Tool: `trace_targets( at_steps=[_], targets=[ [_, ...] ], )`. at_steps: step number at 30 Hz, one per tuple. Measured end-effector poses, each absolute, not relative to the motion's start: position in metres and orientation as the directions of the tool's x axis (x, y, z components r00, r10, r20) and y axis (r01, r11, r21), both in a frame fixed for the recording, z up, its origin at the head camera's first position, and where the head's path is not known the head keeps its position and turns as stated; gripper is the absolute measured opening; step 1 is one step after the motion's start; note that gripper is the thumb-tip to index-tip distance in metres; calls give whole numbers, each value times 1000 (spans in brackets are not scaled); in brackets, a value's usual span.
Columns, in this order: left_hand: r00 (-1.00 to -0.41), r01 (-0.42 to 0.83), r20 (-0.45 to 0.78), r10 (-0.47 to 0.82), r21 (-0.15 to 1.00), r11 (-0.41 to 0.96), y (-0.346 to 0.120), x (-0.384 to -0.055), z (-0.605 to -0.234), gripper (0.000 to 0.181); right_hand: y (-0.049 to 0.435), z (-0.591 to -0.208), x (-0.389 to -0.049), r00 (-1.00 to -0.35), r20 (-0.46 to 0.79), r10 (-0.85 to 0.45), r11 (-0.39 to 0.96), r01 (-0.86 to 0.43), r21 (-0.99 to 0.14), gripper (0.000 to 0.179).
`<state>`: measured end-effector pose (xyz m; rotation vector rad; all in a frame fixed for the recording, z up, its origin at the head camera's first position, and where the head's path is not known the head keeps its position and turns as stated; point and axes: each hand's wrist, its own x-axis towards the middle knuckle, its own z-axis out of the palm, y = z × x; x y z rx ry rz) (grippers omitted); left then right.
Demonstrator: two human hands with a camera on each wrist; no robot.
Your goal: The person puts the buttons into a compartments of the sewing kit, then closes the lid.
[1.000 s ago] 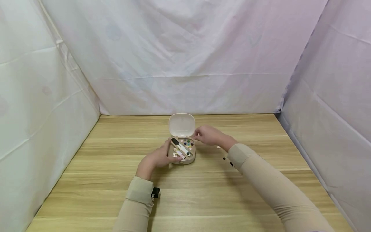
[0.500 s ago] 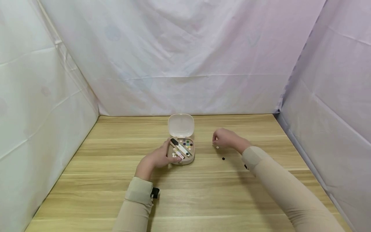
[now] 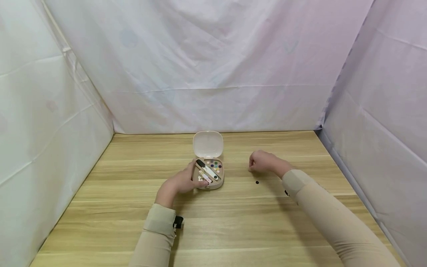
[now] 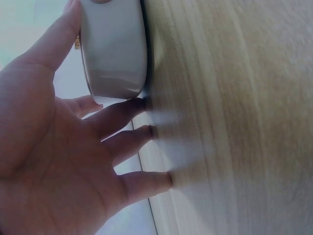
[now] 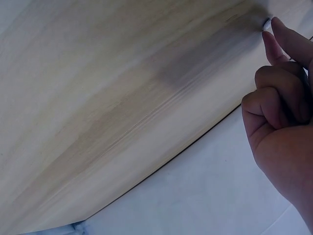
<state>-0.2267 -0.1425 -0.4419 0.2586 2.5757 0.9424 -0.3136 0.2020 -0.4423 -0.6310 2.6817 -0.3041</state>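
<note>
My left hand (image 3: 181, 181) holds a small beige sewing kit box (image 3: 218, 184) by its left side, thumb over the front rim. In the left wrist view the box's smooth side (image 4: 115, 54) stands beside the fingers, which reach down to the table. Its pale lid (image 3: 208, 144) is up. Several coloured buttons (image 3: 216, 163) lie in the back right compartment. A black-and-white tool (image 3: 210, 172) lies diagonally in the middle. To the right, my right hand (image 3: 261, 162) pinches a small white button (image 5: 266, 23) between thumb and forefinger, close to the table; its other fingers are curled.
A black button (image 3: 257, 182) lies on the wooden table (image 3: 213, 230), just in front of my right hand. White cloth (image 3: 213, 66) hangs behind the table and along both sides.
My right hand has moved away from the box to the right, down to the white button, which its fingers now cover in the head view. The left hand stays on the box.
</note>
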Motion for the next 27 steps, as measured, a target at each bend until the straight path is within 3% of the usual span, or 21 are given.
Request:
trace_targets(
  at_steps=[11, 19, 27],
  targets=[
    [-908, 38, -293, 298, 653, 757, -143, -227, -442, 119, 204, -441, -314, -820, -294, -491, 862, -407, -303, 12],
    [-906, 26, -304, 296, 655, 755, -143, -225, -439, 118, 188, -415, -313, -807, -273, -523, 830, -411, -376, 14],
    [-907, 24, -304, 291, 654, 757, -143, -226, -438, 119, 143, -392, -305, -759, -189, -622, 768, -545, -337, 16]
  ],
)
